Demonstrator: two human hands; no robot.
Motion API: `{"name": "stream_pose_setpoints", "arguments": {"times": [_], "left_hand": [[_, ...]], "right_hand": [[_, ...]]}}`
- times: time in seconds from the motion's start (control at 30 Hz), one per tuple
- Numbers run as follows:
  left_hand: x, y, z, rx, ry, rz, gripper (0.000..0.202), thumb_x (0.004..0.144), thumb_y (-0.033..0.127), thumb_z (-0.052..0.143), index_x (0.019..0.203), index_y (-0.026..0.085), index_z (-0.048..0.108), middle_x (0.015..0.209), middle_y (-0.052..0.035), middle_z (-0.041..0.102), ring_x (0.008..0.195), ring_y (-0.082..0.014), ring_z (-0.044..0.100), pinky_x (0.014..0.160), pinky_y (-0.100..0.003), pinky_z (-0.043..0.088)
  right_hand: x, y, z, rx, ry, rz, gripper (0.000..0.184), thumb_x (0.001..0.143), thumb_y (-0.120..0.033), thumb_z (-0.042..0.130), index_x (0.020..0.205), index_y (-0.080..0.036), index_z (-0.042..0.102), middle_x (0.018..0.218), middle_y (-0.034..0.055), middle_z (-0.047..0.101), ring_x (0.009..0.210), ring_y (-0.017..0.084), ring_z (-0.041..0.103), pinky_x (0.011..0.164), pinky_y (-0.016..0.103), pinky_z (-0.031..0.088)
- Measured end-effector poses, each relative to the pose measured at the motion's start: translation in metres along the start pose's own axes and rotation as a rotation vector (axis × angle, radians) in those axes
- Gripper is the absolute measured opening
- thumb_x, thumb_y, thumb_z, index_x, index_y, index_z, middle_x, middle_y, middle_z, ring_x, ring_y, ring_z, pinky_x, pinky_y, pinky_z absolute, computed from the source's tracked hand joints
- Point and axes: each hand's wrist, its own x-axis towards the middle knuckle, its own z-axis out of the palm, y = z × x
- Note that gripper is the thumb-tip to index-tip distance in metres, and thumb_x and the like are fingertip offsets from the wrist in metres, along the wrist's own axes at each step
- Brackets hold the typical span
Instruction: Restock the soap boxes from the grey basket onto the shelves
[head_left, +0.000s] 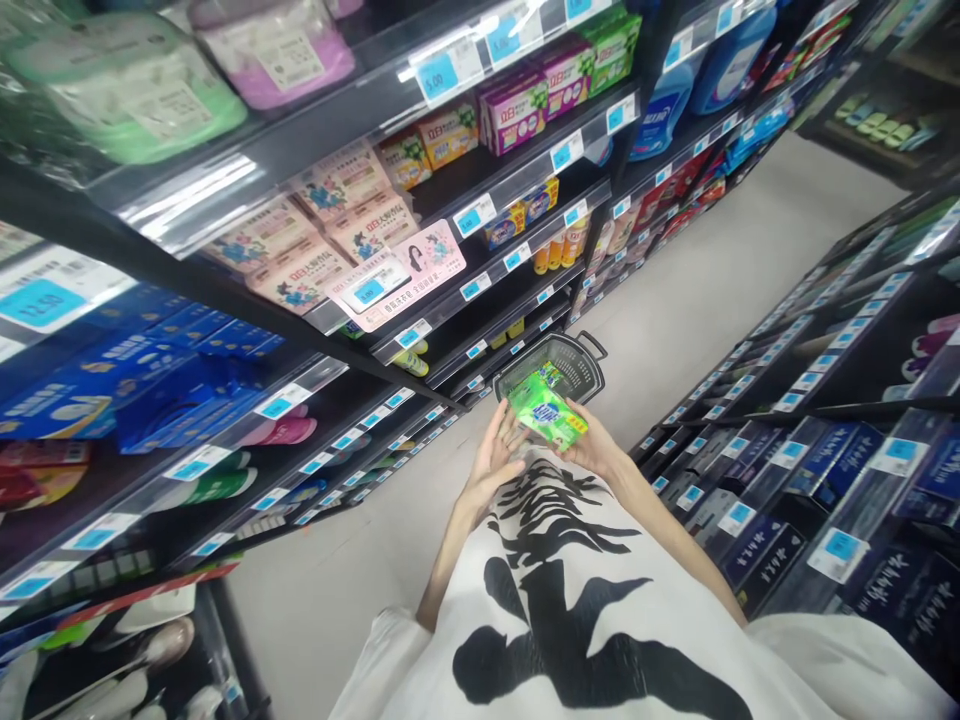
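Observation:
A bright green soap packet (pixel 546 412) with blue lettering and a yellow patch is held tilted in front of my body. My right hand (pixel 592 445) grips its lower right end, fingers partly hidden at the edge. Beside its lower left side is my left hand (pixel 495 458), thumb apart from the curved fingers; whether the fingertips touch the packet I cannot tell. Beyond and below the packet stands a dark grey shopping basket (pixel 589 388) with a perforated wall and a handle. Part of its inside is hidden behind the packet.
Shelves (pixel 442 215) with price tags rise on my left, carrying pink soap boxes (pixel 360 200), purple boxes (pixel 517 110) and blue bottles (pixel 664 110). Another shelf unit with dark blue boxes (pixel 765 560) runs along my right. A grey floor aisle (pixel 720 260) stretches ahead between them.

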Motion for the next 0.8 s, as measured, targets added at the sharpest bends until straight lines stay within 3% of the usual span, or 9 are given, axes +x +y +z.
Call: {"name": "stream_pose_setpoints", "arguments": {"times": [0.2, 0.3, 0.37, 0.47, 0.57, 0.67, 0.8], "left_hand": [[0.0, -0.008, 0.002, 0.039, 0.038, 0.051, 0.095, 0.072, 0.043, 0.089, 0.155, 0.03, 0.046, 0.166, -0.0142, 0.037, 0.155, -0.0368, 0.032, 0.123, -0.052, 0.036], [0.001, -0.009, 0.003, 0.018, 0.057, 0.019, 0.092, 0.071, 0.045, 0.089, 0.152, 0.028, 0.049, 0.164, -0.0154, 0.04, 0.153, -0.0372, 0.035, 0.121, -0.052, 0.038], [0.002, -0.009, 0.001, -0.015, 0.072, -0.016, 0.091, 0.072, 0.046, 0.088, 0.151, 0.027, 0.049, 0.161, -0.0162, 0.045, 0.15, -0.0366, 0.04, 0.119, -0.051, 0.041], [0.004, -0.011, -0.004, -0.063, 0.1, -0.07, 0.091, 0.071, 0.05, 0.087, 0.151, 0.025, 0.049, 0.15, -0.0166, 0.056, 0.14, -0.0345, 0.052, 0.116, -0.049, 0.044], [0.006, -0.011, -0.007, -0.081, 0.131, -0.105, 0.093, 0.07, 0.053, 0.087, 0.15, 0.025, 0.049, 0.14, -0.0151, 0.063, 0.131, -0.0326, 0.059, 0.112, -0.047, 0.046], [0.011, -0.008, -0.007, -0.054, 0.169, -0.129, 0.096, 0.068, 0.058, 0.087, 0.15, 0.026, 0.048, 0.134, -0.0137, 0.066, 0.127, -0.0327, 0.061, 0.11, -0.047, 0.046], [0.021, 0.001, -0.009, 0.131, 0.196, -0.164, 0.09, 0.06, 0.048, 0.096, 0.138, 0.025, 0.059, 0.132, -0.0108, 0.066, 0.121, -0.0308, 0.063, 0.106, -0.04, 0.048]], "right_hand": [[0.005, 0.004, -0.007, 0.277, -0.091, 0.097, 0.05, 0.079, -0.068, 0.064, 0.094, -0.021, 0.056, 0.072, 0.005, 0.065, 0.053, 0.013, 0.05, 0.034, 0.016, 0.037], [0.004, 0.014, -0.007, 0.255, -0.041, 0.074, 0.051, 0.084, -0.07, 0.058, 0.097, -0.02, 0.059, 0.073, 0.0056, 0.066, 0.054, 0.014, 0.053, 0.037, 0.018, 0.042], [0.002, 0.019, -0.006, 0.17, 0.021, 0.002, 0.052, 0.088, -0.07, 0.057, 0.104, -0.02, 0.062, 0.077, 0.0064, 0.069, 0.058, 0.016, 0.059, 0.043, 0.024, 0.051], [-0.001, 0.022, -0.004, -0.01, 0.155, -0.207, 0.051, 0.086, -0.063, 0.068, 0.117, -0.023, 0.062, 0.088, 0.0054, 0.072, 0.062, 0.019, 0.065, 0.054, 0.032, 0.06], [-0.006, 0.019, -0.003, -0.183, 0.246, -0.371, 0.06, 0.078, -0.056, 0.08, 0.125, -0.026, 0.058, 0.103, 0.0055, 0.073, 0.069, 0.02, 0.069, 0.058, 0.034, 0.062], [-0.011, 0.013, -0.003, -0.386, 0.266, -0.531, 0.061, 0.075, -0.048, 0.085, 0.125, -0.027, 0.058, 0.116, 0.0062, 0.07, 0.089, 0.022, 0.071, 0.071, 0.033, 0.062], [-0.015, 0.01, -0.001, -0.607, 0.313, -0.645, 0.072, 0.073, -0.044, 0.087, 0.134, -0.027, 0.053, 0.11, 0.0064, 0.07, 0.086, 0.023, 0.07, 0.072, 0.034, 0.06]]}}
